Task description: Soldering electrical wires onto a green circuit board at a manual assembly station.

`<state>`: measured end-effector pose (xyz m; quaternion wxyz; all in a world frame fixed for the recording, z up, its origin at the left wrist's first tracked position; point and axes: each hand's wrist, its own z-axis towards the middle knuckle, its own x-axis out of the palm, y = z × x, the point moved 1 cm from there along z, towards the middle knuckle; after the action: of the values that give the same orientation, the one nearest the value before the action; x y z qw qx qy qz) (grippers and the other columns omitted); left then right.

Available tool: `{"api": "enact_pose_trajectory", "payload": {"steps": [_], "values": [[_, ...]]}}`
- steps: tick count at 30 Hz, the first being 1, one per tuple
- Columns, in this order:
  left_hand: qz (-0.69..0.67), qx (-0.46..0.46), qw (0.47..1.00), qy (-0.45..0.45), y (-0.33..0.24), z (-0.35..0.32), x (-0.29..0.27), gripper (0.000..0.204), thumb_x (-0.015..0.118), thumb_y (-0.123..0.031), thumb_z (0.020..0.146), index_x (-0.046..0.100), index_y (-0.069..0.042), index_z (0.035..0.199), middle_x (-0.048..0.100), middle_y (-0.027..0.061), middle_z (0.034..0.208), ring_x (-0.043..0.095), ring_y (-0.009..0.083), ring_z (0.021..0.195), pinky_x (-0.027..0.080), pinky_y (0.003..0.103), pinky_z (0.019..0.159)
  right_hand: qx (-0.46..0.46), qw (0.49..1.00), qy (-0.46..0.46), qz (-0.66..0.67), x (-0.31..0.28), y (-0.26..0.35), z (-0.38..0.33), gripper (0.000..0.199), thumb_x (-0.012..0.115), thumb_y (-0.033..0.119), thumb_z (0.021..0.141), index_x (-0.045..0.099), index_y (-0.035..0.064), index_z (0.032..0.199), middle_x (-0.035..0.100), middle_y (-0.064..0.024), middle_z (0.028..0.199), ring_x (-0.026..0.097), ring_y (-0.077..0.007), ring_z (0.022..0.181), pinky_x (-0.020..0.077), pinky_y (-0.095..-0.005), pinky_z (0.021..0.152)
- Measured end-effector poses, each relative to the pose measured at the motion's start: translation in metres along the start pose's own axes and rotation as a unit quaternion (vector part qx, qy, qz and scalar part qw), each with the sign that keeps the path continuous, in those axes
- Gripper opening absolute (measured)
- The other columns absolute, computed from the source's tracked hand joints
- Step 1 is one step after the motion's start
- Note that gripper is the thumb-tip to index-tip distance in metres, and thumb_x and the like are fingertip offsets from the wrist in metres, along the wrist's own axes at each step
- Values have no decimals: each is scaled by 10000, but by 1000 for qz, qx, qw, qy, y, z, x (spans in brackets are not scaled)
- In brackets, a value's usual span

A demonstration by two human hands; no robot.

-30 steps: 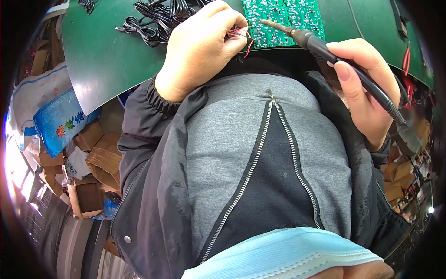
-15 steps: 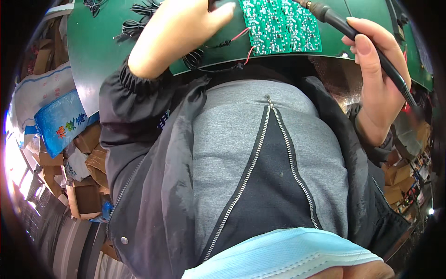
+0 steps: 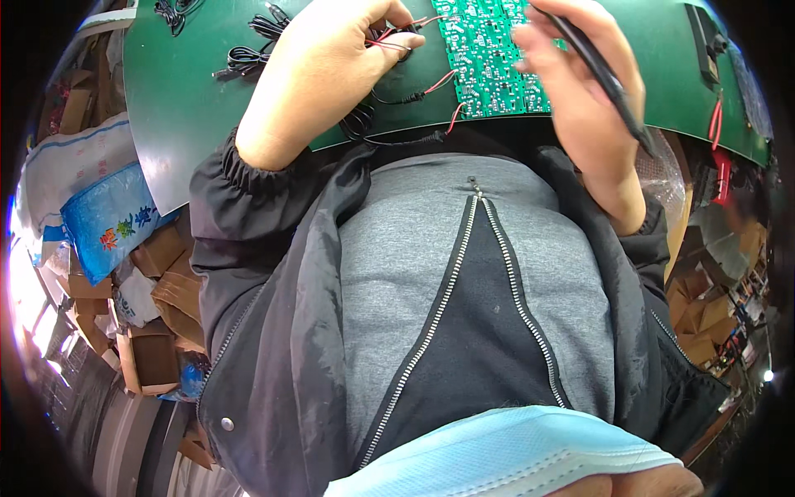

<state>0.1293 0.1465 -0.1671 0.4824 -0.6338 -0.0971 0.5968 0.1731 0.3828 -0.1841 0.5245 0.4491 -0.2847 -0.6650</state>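
Across the upper frame, the left hand (image 3: 339, 56) pinches one red-wired cable (image 3: 386, 44), the right hand (image 3: 590, 112) grips one black soldering iron (image 3: 603, 73), and two black cables (image 3: 411, 98) adjoin a green circuit-board array (image 3: 487, 70).

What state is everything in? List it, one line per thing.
Left hand: closed on wires
Wires: pinched
Right hand: closed around the iron
Iron: gripped, tip not visible; hot or cold, cannot tell
Boards: flat on the table, leads attached
Cables: coiled
Jacket: open
Zip: partly undone
Box: open
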Motion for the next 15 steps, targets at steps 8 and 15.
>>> {"api": "enact_pose_trajectory", "payload": {"steps": [8,15], "values": [[-1,-9,1000,25,1,-5,0,128,761,-33,858,674,-9,948,581,103,858,607,243,796,493,335,717,28,998,55,-9,29,-7,12,417,684,-95,890,615,27,1282,612,-53,1058,629,-102,940,517,-227,773],[-227,-134,960,-89,-11,-6,-9,38,643,-20,978,628,6,1001,640,64,885,606,157,800,493,274,749,57,998,29,-14,29,-5,6,398,655,-107,907,614,33,1277,609,-45,1046,618,-77,909,525,-200,729]]}}
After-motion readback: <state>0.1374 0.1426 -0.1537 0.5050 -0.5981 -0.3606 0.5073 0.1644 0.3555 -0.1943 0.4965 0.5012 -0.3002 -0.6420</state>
